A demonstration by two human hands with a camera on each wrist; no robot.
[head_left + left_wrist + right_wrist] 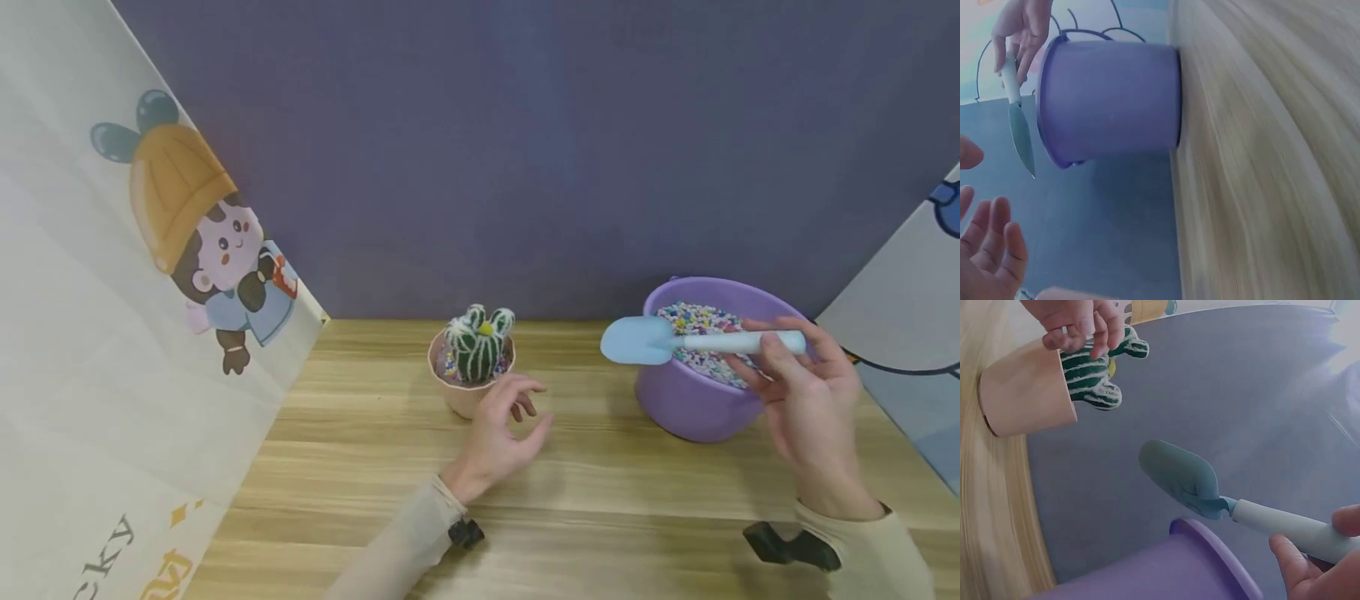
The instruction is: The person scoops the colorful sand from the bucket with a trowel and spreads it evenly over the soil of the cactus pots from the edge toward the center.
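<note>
My right hand grips the pale handle of a small light-blue trowel above a purple bucket. Multicoloured beads lie inside the bucket. The trowel's blade points left, beyond the bucket's rim; in the right wrist view the blade bears no visible beads. Loosely bent and holding nothing, my left hand hovers at the near right side of a pink pot. A green, white-striped toy cactus with a yellow spot stands in that pot among coloured beads. Whether the left fingertips touch the pot is unclear.
Pot and bucket stand apart on a wood-grain tabletop, near its back edge. Behind them rises a dark grey-blue panel. A white panel with a cartoon figure borders the left, and another printed panel the right.
</note>
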